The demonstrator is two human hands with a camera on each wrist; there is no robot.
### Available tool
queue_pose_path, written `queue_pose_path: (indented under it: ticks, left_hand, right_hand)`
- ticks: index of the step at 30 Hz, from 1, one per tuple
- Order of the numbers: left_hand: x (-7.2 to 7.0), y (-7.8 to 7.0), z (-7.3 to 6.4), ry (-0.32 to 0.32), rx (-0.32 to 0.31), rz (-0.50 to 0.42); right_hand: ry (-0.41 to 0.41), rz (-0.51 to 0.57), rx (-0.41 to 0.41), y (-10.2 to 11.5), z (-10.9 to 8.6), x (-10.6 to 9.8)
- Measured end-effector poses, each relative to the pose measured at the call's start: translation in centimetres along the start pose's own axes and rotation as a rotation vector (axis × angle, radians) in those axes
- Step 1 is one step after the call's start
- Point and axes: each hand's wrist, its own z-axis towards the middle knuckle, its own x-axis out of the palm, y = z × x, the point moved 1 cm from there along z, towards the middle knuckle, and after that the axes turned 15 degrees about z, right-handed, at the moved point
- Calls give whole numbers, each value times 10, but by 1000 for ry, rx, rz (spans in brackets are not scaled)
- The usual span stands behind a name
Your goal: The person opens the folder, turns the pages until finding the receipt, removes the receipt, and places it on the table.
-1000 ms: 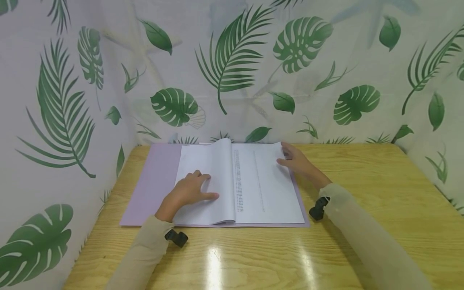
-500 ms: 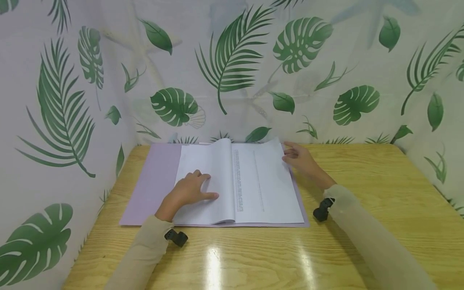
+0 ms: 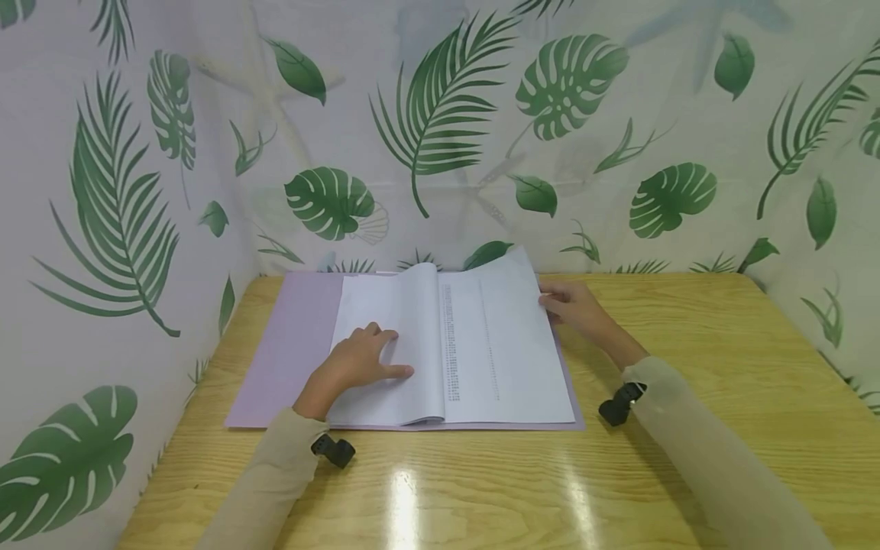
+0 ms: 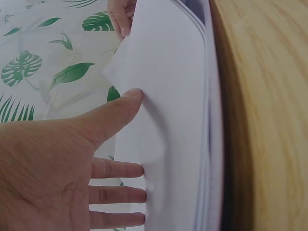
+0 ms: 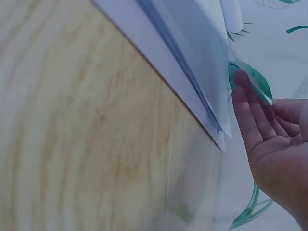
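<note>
A purple folder [image 3: 292, 336] lies spread on the table, holding a stack of white paper. My left hand [image 3: 354, 359] rests on the left-hand pages [image 3: 412, 321] with its thumb and fingers stretched out; the left wrist view shows its fingertips against the white sheet [image 4: 168, 110]. On the right, a page [image 3: 516, 344] printed with narrow columns of text has its far right corner raised. My right hand [image 3: 574, 305] pinches this page at its right edge, thumb on the near side. In the right wrist view, the fingers [image 5: 248, 113] reach behind the lifted sheet.
The wooden table [image 3: 701, 397] extends in front of the folder and to its right. A white cloth [image 3: 454, 92] with green leaf prints hangs behind and on both sides. Each wrist carries a small black camera [image 3: 334, 451].
My right hand has shifted slightly right and toward me along the page's edge. The page's far right corner has risen higher. My left hand has stayed in place.
</note>
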Motion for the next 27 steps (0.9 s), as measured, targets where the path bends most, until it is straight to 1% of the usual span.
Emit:
queue_pose_path:
  ticks: [4,6,9,13,16,20,24,27]
  left_hand:
    - [0,0,0,6,-3,1]
    - [-1,-1,0,8,-5,2]
    - [-1,-1,0,8,-7,0]
    - [-2,-1,-1,6,-9,2]
    - [-1,-1,-1,3,-8,-1]
    - [0,0,0,1,-6,-7]
    - [0,0,1,2,-9,-3]
    - [1,1,1,2,-13,3]
  right_hand:
    - [30,67,47,4,-4,0]
    - [43,79,65,6,-6,0]
    - [61,70,81,9,-9,1]
    - [109,67,63,13,-14,5]
    - [159,82,30,14,-17,10]
    - [212,87,10,14,-18,19]
    - [250,70,-10,14,-19,29]
    - [273,73,-9,15,-21,35]
